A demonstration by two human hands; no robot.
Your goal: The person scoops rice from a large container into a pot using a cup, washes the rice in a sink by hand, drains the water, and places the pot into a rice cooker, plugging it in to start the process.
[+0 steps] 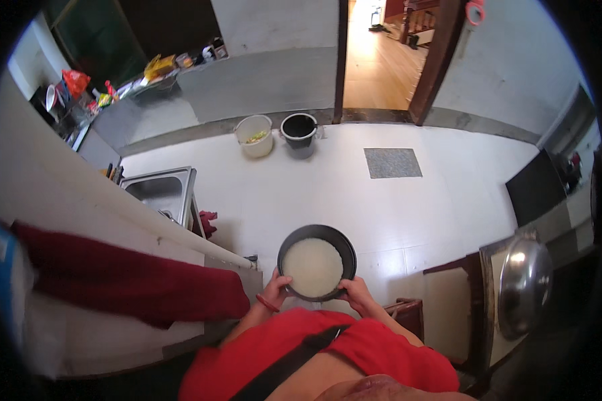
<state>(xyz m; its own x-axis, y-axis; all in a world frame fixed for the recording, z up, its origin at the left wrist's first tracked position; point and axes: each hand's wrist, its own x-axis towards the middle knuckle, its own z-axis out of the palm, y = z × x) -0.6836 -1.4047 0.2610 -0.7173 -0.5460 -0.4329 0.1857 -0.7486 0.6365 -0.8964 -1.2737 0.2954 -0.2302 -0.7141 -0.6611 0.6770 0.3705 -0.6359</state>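
Between my two hands is a round dark pot (348, 248), held by its near rim in front of my body. Inside it lies a pale whitish layer (312, 267) that looks like rice, perhaps in water. My left hand (276, 290) grips the pot's left side, thumb over the rim, with a red band round the wrist. On the opposite side my right hand (356, 293) is closed on the rim in the same way. The fingers under the pot are hidden.
A steel sink (159, 188) stands at the left, near a hanging dark red cloth (134, 281). Two buckets, one white (255, 148) and one dark (299, 144), sit by the far wall. A grey mat (393, 163) lies before the doorway. At right is a metal lid (525, 287) on a table.
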